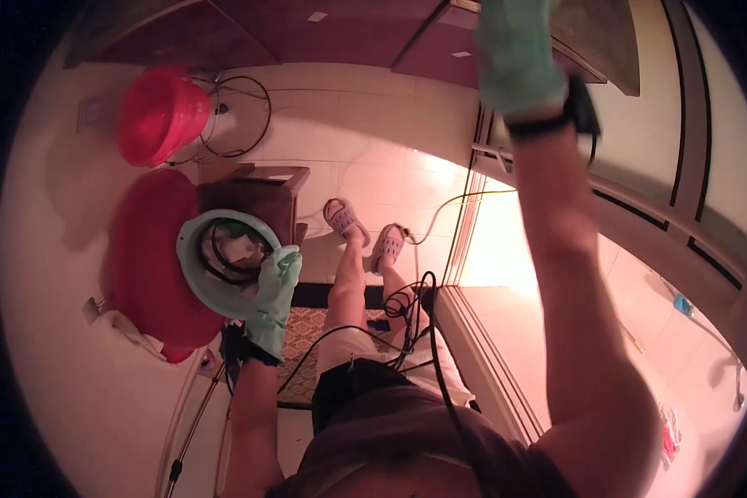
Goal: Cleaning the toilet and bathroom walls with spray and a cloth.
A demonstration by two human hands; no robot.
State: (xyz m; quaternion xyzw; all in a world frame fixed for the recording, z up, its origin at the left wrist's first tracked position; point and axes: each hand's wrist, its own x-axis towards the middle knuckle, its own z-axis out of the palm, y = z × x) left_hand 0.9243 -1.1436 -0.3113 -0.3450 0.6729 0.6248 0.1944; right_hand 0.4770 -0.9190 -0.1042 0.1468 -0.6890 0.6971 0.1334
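My left hand [272,299], in a pale green rubber glove, grips the right rim of a light blue-green basin [192,270]. Inside the basin lie a dark loop [216,249] and some pale crumpled pieces [245,251], whose kind I cannot make out. My right hand [519,66], gloved the same way, reaches up to the far side by the dark purple cabinet [349,33]. Its fingers run past the upper edge of the picture, so whatever it may touch is hidden.
A red bucket [162,116] hangs or stands by the left wall, above a large red basin [153,257]. Beside them is a brown wooden stool [253,199]. Black cables [440,357] loop before my body. A sliding door's track [465,224] crosses at the right.
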